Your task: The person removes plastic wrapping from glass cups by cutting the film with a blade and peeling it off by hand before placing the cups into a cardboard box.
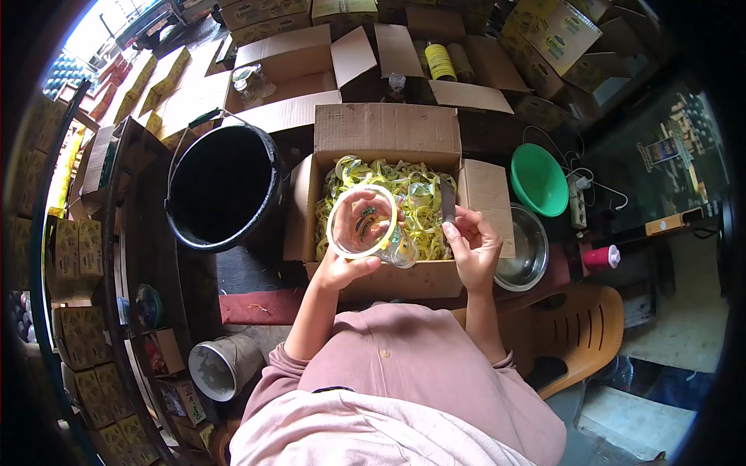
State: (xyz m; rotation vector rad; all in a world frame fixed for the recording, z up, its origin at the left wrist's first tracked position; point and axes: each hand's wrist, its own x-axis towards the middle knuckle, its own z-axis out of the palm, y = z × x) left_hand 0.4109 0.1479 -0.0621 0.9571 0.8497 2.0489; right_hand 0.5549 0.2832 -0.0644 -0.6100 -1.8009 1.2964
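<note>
My left hand [346, 268] is wrapped round a clear plastic cup [363, 222] with a pale yellow rim and green print, its open mouth tilted up toward me. To its right, my right hand [475, 247] pinches a dark, flat blade [447, 200] between thumb and fingers, pointing away from me. Both hands are above an open cardboard box [387, 129], filled with yellow-green and clear plastic strips [420, 182]. Another clear plastic piece [400, 250] lies just right of the cup. The cup and blade are apart.
A black bucket [223, 189] stands left of the box. On the right are a green basin [539, 180], a metal bowl [522, 250] and a pink spool [601, 258]. Open cartons [291, 53] stand beyond, an orange chair [579, 330] at lower right, a grey bucket [225, 366] at lower left.
</note>
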